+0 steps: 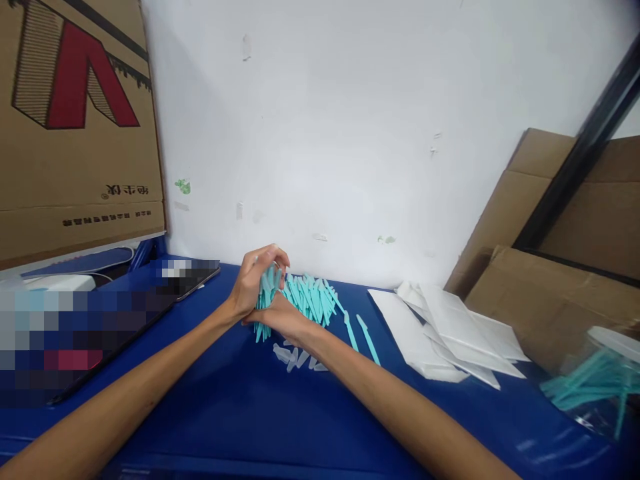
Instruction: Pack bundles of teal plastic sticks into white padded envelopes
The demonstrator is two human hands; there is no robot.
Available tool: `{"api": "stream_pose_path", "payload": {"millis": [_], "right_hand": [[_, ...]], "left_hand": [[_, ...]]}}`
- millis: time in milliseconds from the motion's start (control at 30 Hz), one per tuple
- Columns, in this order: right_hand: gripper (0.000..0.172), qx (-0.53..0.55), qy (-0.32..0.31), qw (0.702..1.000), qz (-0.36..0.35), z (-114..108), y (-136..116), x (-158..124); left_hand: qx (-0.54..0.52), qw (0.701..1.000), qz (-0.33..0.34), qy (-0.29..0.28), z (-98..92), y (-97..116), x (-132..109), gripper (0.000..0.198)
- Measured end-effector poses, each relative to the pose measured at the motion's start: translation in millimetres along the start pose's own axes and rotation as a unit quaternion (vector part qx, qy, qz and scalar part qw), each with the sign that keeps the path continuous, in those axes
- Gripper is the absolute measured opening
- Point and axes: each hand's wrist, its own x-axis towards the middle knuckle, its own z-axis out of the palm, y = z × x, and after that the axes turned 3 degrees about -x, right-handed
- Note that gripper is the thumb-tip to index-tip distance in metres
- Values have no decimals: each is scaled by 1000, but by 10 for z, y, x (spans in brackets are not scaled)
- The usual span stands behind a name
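A bundle of turquoise eyebrow razors [269, 288] is gathered upright between my two hands. My left hand [250, 280] curls around it from the left and over the top. From below and the right, my right hand [281, 313] wraps the bundle's lower part; its fingertips are mostly hidden. Right behind my hands lies a pile of loose turquoise razors [313, 299]. Two single razors, one of them a nearer razor [369, 339], lie apart on its right. Several small translucent caps [295, 357] rest on the blue table [250, 413], partly behind my right forearm.
White envelopes or bags [450, 333] are stacked to the right. A clear jar [595, 387] with turquoise razors stands at the far right, near cardboard [545, 300]. On the left are a dark, partly pixelated device [150, 303] and a large printed carton [85, 160]. A white wall [325, 133] rises behind.
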Motion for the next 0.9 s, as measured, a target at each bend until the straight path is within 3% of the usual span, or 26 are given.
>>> {"api": "stream_pose_path", "payload": {"millis": [100,200,300,400,567,733,833,900], "right_hand": [[30,-5,-9,1000,4,-10,-9,-7],[21,3,-34,999,1,-9,-7,-2],[16,12,-46,999,10,3,7,2],[14,5,-47,999,6,32,12,4],[15,-25,-16,999,-28,76,-82,32],[11,-194,19,978,-77,-42,-359,40],[21,-326,29,942,-73,-190,-523,-37],[28,-411,43,910,-41,-315,-587,-142]], "left_hand": [[-25,1000,-3,15,2,-28,-2,44],[-31,999,-13,23,-15,-57,10,19],[-7,999,-20,32,-22,-75,19,11],[15,997,-3,79,-26,-73,27,20],[43,995,-8,94,-103,-3,90,39],[76,981,48,173,-144,68,135,39],[112,966,76,223,-87,38,94,41],[161,959,82,220,-27,4,39,41]]}}
